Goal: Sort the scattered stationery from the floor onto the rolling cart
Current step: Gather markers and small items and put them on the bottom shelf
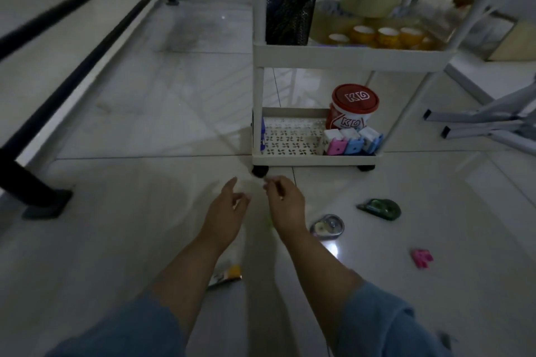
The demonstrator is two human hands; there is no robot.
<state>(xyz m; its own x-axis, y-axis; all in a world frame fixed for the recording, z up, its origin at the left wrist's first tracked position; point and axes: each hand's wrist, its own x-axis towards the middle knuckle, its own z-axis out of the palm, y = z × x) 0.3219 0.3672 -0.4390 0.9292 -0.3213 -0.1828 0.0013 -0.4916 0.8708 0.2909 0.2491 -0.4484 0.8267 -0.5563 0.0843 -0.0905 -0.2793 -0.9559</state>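
Head view: looking down at the floor in front of the rolling cart (316, 158). It's dim and smeary, so the small stuff is iffy. My read is we're mid-pickup, with floor items left to go.
Rolling cart: already part loaded. There's a mesh pen cup (290, 17) and tape rolls (387, 35) on the upper tray. A red tub (352, 107) and some pink and blue boxes (352, 143) sit at the right end of the bottom tray. The cart's top is cut off by the frame.
Left hand (229, 206): just in front of the cart's left caster (259, 171). Grip is open, fingers loose, holding nothing I can see.
Right hand (285, 200): also just in front of that caster. Fingertips are bunched like a pinch, but I can't tell whether the grip has anything in it.
Packet (227, 272): on the floor well in front of the cart, mostly hidden under the left forearm. Only a yellow corner shows.
Green dispenser (380, 209): on the floor near the cart's front right.
Clear dispenser (327, 226): a bit further from the cart than the green one.
Pink piece (422, 258): on the floor further out again, too blurry to name.
Next move: probably a short reach to the bottom tray's bare left half, then back for the dispensers.
Hard to see: there's a pale smudge on the floor just in front of the caster. Could be an item, could be glare.
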